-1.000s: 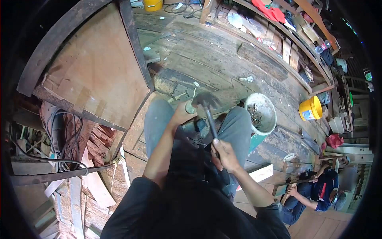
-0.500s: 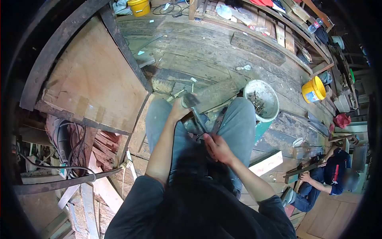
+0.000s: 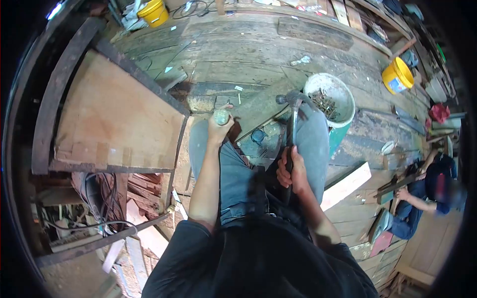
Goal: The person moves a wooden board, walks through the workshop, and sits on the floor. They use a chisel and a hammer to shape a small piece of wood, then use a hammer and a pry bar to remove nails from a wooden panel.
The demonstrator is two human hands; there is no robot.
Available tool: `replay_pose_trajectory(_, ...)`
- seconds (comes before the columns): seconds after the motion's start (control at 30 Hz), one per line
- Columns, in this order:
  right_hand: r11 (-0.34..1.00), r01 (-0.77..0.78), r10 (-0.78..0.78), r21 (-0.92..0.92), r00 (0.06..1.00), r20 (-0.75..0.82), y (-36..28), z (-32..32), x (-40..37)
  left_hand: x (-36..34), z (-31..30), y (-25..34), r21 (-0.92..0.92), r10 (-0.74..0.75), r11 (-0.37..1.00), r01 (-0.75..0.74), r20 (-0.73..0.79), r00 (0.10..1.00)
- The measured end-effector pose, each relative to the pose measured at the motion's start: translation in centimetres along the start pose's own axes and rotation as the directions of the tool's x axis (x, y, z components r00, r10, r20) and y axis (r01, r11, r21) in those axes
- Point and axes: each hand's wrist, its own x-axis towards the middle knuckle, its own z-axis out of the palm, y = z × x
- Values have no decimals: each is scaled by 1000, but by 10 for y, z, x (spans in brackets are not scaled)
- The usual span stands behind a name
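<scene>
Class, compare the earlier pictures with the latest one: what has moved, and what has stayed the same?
The hammer has swung up and rightward, its head now clear of the round-ended tool it met before. The right hand still grips its handle, the left hand still holds the tool. The white bucket stays by the knee.

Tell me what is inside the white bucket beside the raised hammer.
The white round plastic bucket holds a loose pile of dark rusty metal pieces, perhaps nails. Whatever lies beneath that pile is covered.
</scene>
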Motion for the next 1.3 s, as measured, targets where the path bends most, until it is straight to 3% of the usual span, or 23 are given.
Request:
replay_pose_trajectory(0.27, 936, -49, 48, 347, 999, 11, -2, -12, 15, -6, -1, 20, -8, 6, 1000, -5, 22, 1000)
replay_pose_trajectory(0.33, 932, -52, 49, 358, 999, 20, 0, -12, 19, -10, -4, 27, 274, 126, 949, -158, 132, 983)
replay_pose_trajectory(0.37, 924, -72, 71, 376, 997, 16, -2, -11, 21, -14, -5, 28, 209, -39, 978, 13, 122, 992)
replay_pose_trajectory(0.4, 914, -90, 93, 394, 996, 12, -2, -10, 23, -16, -5, 29, 206, -40, 979, 15, 120, 992)
replay_pose_trajectory(0.47, 912, -99, 103, 397, 995, 11, -1, -9, 26, -22, -2, 33, 291, -1, 955, -52, 181, 983)
replay_pose_trajectory(0.53, 911, -116, 119, 396, 993, 17, 0, -7, 28, -34, 7, 41, 310, -54, 951, -2, 171, 984)
replay_pose_trajectory(0.6, 921, -105, 111, 375, 994, 6, -1, -5, 29, -49, 10, 44, 354, 10, 928, -117, 290, 957)
replay_pose_trajectory(0.67, 917, -108, 114, 385, 993, 6, 0, -2, 30, -53, 6, 45, 363, -53, 930, -56, 283, 958)
replay_pose_trajectory(0.8, 877, -121, 107, 465, 993, 56, 3, -3, 34, -49, 1, 44, 443, 31, 880, -172, 307, 951)
replay_pose_trajectory(0.87, 870, -125, 104, 476, 992, 71, 5, -4, 36, -38, 0, 44, 248, -11, 969, 18, -31, 999)
replay_pose_trajectory(0.93, 867, -125, 89, 482, 991, 96, 6, -3, 41, -20, -7, 30, -40, -103, 995, 97, -221, 970)
replay_pose_trajectory(1.0, 849, -134, 74, 511, 988, 135, 7, -3, 42, -1, -12, 23, 126, -27, 990, 56, -218, 976)
replay_pose_trajectory(1.13, 842, -132, 69, 522, 988, 139, 11, -2, 43, 40, -15, 12, 149, -102, 980, 135, -210, 972)
replay_pose_trajectory(1.2, 827, -152, 79, 541, 985, 155, 12, -4, 41, 58, -21, 11, 54, -133, 988, 145, -193, 972)
replay_pose_trajectory(1.3, 827, -138, 65, 545, 986, 151, 10, -4, 39, 65, -23, 27, 72, -75, 993, 91, -203, 976)
